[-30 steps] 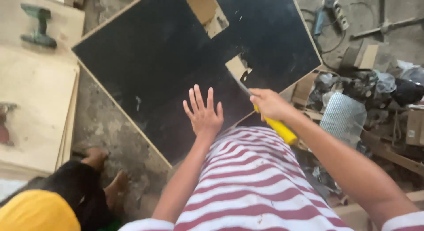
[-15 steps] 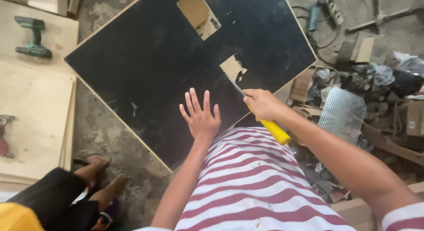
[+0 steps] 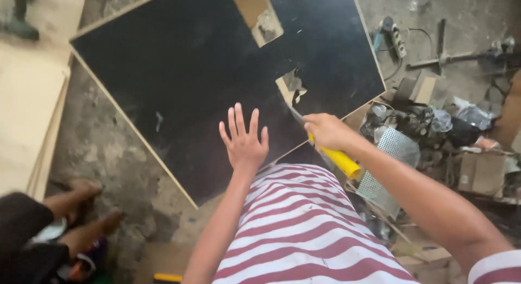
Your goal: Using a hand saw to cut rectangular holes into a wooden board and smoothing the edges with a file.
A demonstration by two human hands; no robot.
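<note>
The person stands over a large black board (image 3: 206, 88) that lies flat on the rough concrete floor (image 3: 119, 154), its pale edge showing along the sides. The left hand (image 3: 244, 140) rests flat on the board near its lower edge, wide open, all fingers spread and pointing away from the body, holding nothing. The right hand (image 3: 325, 133) is closed around the yellow handle (image 3: 339, 158) of a hand tool, and a thin dark blade (image 3: 296, 116) comes out from the fist toward a small rough hole (image 3: 293, 87) in the board; it looks like a narrow saw, but the blade is too blurred to be sure. A second cut-out (image 3: 259, 15), bigger and rectangular, is higher in the board, well apart from the hands. To the left of the board there are pale plywood sheets (image 3: 27, 110) in a stack. In the lower left corner another person's bare feet (image 3: 87, 208) stand on the floor, just beside the corner of the board. To the right lies a heap of scrap, with a piece of metal mesh (image 3: 380, 164) near the right arm and a power strip (image 3: 395, 39) farther away.
</note>
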